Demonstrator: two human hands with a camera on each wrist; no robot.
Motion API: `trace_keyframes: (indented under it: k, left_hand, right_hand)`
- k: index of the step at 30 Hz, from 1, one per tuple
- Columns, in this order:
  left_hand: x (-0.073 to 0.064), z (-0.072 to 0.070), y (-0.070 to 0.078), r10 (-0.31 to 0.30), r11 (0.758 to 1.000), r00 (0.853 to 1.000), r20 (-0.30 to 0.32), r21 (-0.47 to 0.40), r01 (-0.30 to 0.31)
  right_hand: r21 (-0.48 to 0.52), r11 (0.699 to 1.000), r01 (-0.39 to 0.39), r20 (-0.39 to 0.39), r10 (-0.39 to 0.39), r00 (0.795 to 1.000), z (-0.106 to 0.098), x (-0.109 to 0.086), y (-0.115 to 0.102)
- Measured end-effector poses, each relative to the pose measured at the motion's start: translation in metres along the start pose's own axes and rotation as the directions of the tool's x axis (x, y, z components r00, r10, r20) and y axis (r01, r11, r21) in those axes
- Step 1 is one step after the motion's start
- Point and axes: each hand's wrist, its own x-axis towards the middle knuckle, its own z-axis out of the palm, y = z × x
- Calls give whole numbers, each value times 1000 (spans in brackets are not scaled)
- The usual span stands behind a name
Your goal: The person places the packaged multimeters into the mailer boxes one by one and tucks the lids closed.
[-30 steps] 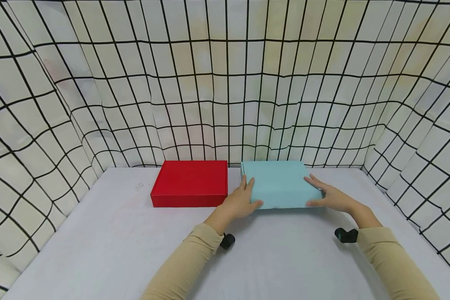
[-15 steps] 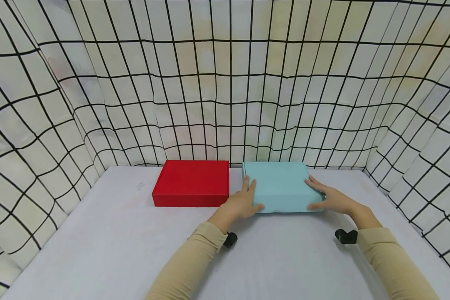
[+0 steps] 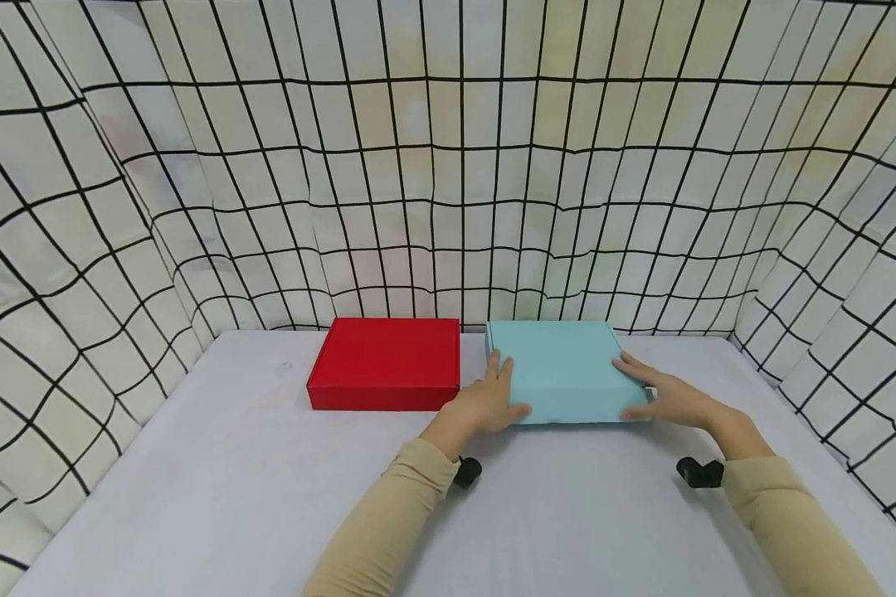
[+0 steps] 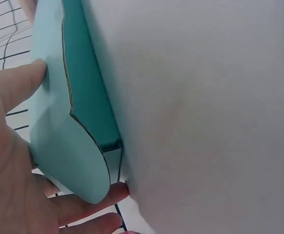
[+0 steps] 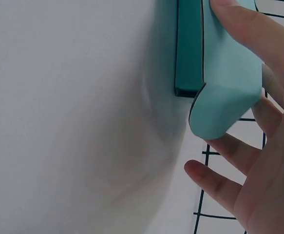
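A light blue cardboard box [image 3: 560, 356] lies on the white tabletop. My left hand [image 3: 479, 405] holds its left front corner, and my right hand [image 3: 678, 400] holds the right one. In the left wrist view, the left thumb lies against the front flap [image 4: 54, 117], while the other fingers reach along the side behind its rounded tab. The right wrist view has a matching grip on the flap [image 5: 232, 92], with the lower fingers spread. A gap shows between the flap and the darker teal front wall [image 4: 90, 97]. The box's inside is hidden.
A red closed box [image 3: 388, 361] stands just left of the blue one, close to my left hand. White walls with a black grid [image 3: 455, 166] enclose the back and sides of the table [image 3: 231, 481]. Dark wrist cameras [image 3: 699, 473] sit beneath both wrists.
The blue box's front flap has come forward and down slightly, its lower edge now nearer to me. Both hands keep their places at the corners. The whole scene has shifted slightly right.
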Motion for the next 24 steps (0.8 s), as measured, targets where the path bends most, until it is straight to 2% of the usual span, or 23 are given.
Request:
trace_keyframes:
  k: [8, 14, 24]
  left_hand:
    - [1, 1, 3, -16, 1000, 1000, 13, -12, 16]
    - [0, -1, 6, -32, 999, 999, 18, -1, 32]
    - [2, 1, 6, -35, 999, 999, 10, 7, 34]
  right_hand:
    - [6, 999, 37, -73, -37, 997, -6, -17, 4]
    - [13, 999, -30, -153, 32, 988, -8, -30, 2]
    - [16, 1000, -26, -163, 28, 986, -4, -33, 7]
